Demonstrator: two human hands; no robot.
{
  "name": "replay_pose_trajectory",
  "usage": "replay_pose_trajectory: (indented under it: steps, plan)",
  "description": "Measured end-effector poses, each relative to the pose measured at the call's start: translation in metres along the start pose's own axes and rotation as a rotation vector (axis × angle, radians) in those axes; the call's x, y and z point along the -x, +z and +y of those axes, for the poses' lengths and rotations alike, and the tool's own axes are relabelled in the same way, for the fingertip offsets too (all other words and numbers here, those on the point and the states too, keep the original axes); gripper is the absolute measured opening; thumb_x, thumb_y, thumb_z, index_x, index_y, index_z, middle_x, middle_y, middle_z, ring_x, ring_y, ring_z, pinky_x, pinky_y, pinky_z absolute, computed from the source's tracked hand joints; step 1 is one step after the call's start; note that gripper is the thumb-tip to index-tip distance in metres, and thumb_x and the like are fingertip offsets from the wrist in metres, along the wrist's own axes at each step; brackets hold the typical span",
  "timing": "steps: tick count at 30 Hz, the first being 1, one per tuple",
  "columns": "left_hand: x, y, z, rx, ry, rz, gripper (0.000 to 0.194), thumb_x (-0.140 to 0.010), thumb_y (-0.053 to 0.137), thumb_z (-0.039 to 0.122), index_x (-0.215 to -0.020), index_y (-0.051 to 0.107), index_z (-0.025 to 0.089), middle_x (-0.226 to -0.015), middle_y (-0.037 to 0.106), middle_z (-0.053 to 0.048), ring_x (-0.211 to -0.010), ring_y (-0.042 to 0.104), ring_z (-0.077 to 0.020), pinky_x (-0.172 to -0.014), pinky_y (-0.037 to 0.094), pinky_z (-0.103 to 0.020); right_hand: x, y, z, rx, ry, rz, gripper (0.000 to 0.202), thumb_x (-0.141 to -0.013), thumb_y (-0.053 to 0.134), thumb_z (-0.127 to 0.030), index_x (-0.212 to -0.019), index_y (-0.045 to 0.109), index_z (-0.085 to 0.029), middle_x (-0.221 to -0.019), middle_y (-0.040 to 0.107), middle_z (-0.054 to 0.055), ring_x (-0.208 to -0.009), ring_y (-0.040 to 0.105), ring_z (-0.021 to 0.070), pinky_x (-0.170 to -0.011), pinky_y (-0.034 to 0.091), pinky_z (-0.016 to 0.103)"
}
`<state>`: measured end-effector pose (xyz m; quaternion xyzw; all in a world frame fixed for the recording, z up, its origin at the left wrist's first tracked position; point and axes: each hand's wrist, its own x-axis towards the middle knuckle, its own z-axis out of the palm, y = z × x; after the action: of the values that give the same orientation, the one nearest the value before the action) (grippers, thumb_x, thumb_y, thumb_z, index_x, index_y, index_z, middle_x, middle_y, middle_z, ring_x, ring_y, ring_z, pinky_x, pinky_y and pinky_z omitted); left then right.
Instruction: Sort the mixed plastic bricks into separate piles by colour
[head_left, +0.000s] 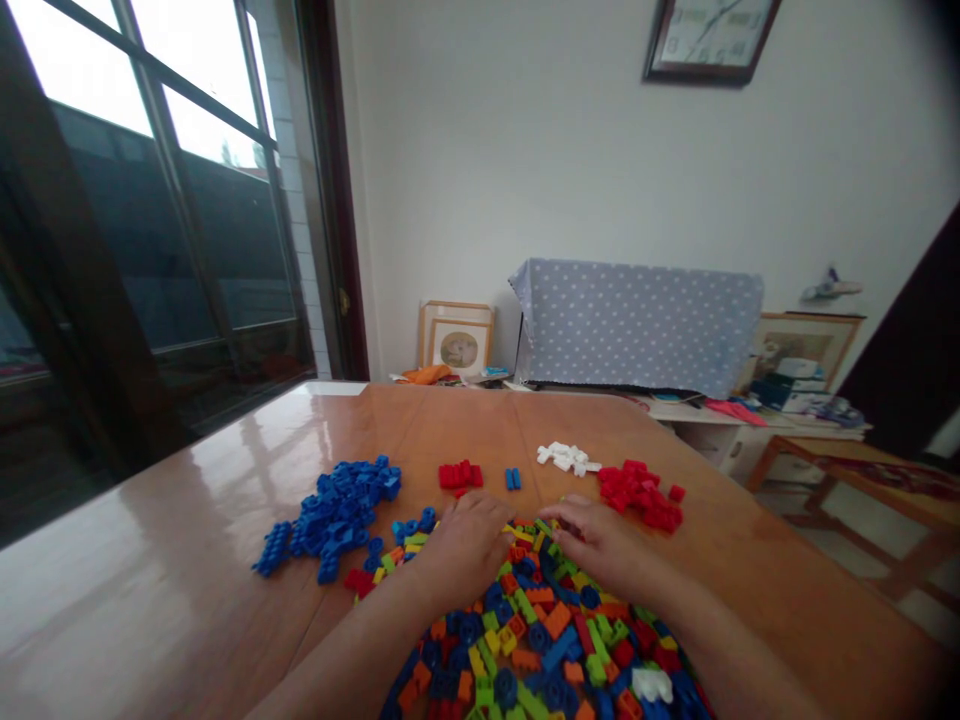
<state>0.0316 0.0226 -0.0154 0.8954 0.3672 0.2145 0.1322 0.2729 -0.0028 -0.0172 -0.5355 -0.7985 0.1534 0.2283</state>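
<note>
A big mixed pile of toy building bricks point(559, 620) in orange, green, blue, yellow and red lies directly before me. My left hand point(472, 535) rests over the pile's far left part, back upward; its fingers bend down and are mostly hidden, so a held brick cannot be made out. Across from it, my right hand point(589, 530) reaches over the far right part with fingers apart, close to some green and yellow bricks, and nothing shows in it. Just beyond the hands lie a small group of red bricks point(460, 475) and two narrow blue bricks point(513, 479).
On the brown wooden table point(195, 520), a heap of blue bricks point(337, 510) sits at left. White pieces point(566, 458) and a heap of red bricks point(641, 495) sit at right. Past the table stand a cloth-covered object point(641, 325) and a wooden stool point(862, 480).
</note>
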Motion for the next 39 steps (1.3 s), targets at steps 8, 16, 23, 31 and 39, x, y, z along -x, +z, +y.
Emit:
replay_pose_trajectory:
  steps: [8, 16, 23, 31, 39]
  plan:
    - [0.003, 0.002, 0.005, -0.079, 0.036, -0.138, 0.041, -0.098, 0.039, 0.037, -0.135, 0.055, 0.029, -0.146, 0.050, -0.008, -0.144, 0.028, -0.0374, -0.114, 0.025, -0.063, -0.003, 0.013, -0.017, 0.276, -0.019, -0.097, 0.021, -0.087, 0.051, -0.019, -0.092, 0.071, -0.022, -0.091, 0.063, 0.006, -0.091, 0.058, 0.0203, -0.079, 0.039, 0.029]
    - [0.004, 0.006, 0.005, -0.057, 0.021, -0.160, 0.034, -0.095, 0.041, 0.026, -0.122, 0.061, 0.024, -0.138, 0.056, -0.009, -0.139, 0.036, -0.0352, -0.115, 0.026, -0.060, 0.000, 0.010, -0.014, 0.194, 0.011, -0.078, 0.013, -0.079, 0.053, -0.015, -0.082, 0.064, -0.021, -0.090, 0.059, 0.003, -0.083, 0.055, 0.0166, -0.072, 0.036, 0.025]
    - [0.000, 0.001, 0.011, -0.018, 0.074, -0.111, 0.024, -0.093, 0.045, 0.024, -0.101, 0.067, 0.023, -0.106, 0.066, -0.008, -0.112, 0.055, -0.0262, -0.104, 0.040, -0.043, 0.001, 0.009, -0.016, 0.127, -0.023, -0.103, 0.013, -0.079, 0.053, -0.014, -0.086, 0.062, -0.021, -0.087, 0.061, 0.002, -0.082, 0.055, 0.0168, -0.075, 0.037, 0.025]
    - [-0.002, -0.003, 0.016, 0.080, 0.087, -0.097, 0.023, -0.091, 0.046, 0.019, -0.101, 0.066, 0.024, -0.099, 0.066, -0.005, -0.099, 0.057, -0.0216, -0.093, 0.044, -0.034, 0.002, 0.010, -0.019, 0.116, -0.075, -0.103, 0.027, -0.083, 0.049, -0.011, -0.099, 0.066, -0.024, -0.093, 0.060, 0.004, -0.090, 0.056, 0.0189, -0.078, 0.038, 0.027]
    - [-0.001, -0.002, 0.013, 0.200, 0.032, -0.113, 0.026, -0.086, 0.048, 0.015, -0.105, 0.064, 0.024, -0.107, 0.066, -0.003, -0.105, 0.056, -0.0212, -0.094, 0.044, -0.031, 0.000, 0.015, -0.017, 0.153, -0.053, -0.133, 0.021, -0.078, 0.049, -0.010, -0.087, 0.064, -0.020, -0.086, 0.057, 0.003, -0.084, 0.055, 0.0171, -0.069, 0.034, 0.026]
